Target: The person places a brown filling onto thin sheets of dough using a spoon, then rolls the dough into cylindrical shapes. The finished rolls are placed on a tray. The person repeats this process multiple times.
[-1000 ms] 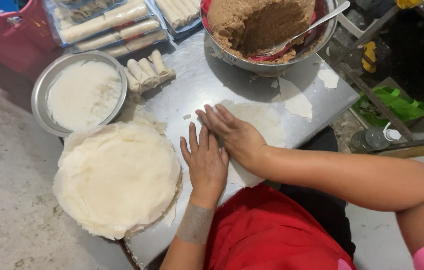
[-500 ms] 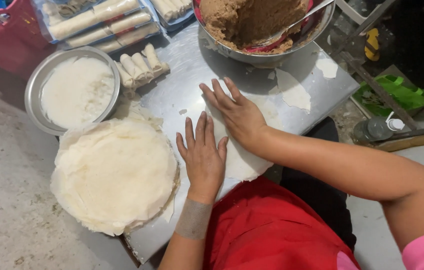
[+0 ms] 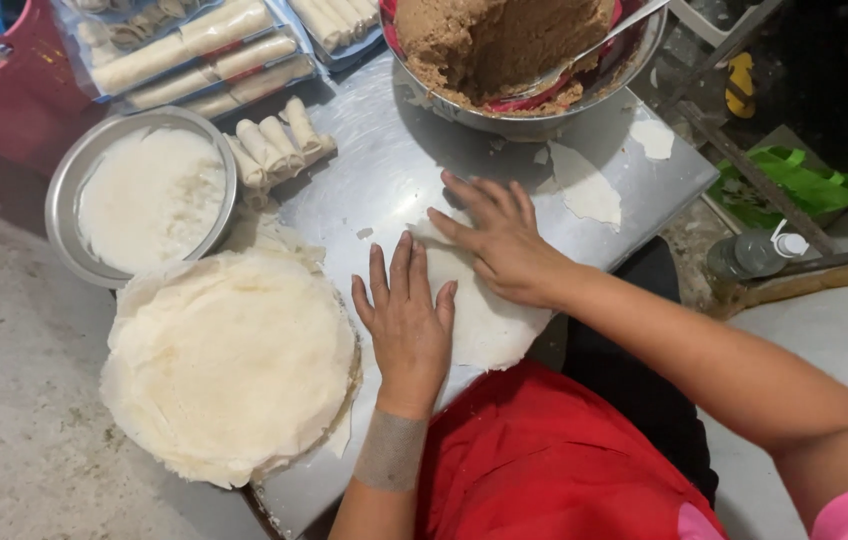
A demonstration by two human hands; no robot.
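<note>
1. The person presses both bare hands flat on one thin, pale round wrapper sheet (image 3: 484, 315), which lies on the grey metal table (image 3: 384, 170) at the near edge, just in front of the person's red apron (image 3: 534, 460).

2. The left hand (image 3: 406, 320) is open wide, with fingers straight and together, pointing away from the body; its palm rests on the left part of the sheet. It holds nothing.

3. The right hand (image 3: 499, 240) is also open and flat, with fingers spread, pointing up and to the left; it covers the far edge of the sheet. It grips nothing.

4. The step in hand seems to be smoothing one sheet flat before filling. The next move probably calls for a light touch, because such a sheet looks thin and easy to tear.

5. The sheet is nearly round, so a long axis is hard to tell; its visible part runs from the far left corner towards the near right.

6. To the left lies a stack of the same round pale wrappers (image 3: 229, 365), and beyond it a round metal dish of white paste (image 3: 144, 195).

7. Some small finished rolls (image 3: 274, 145) lie beside the dish, and a large metal bowl of brown filling (image 3: 514, 50) stands at the far side.
</note>
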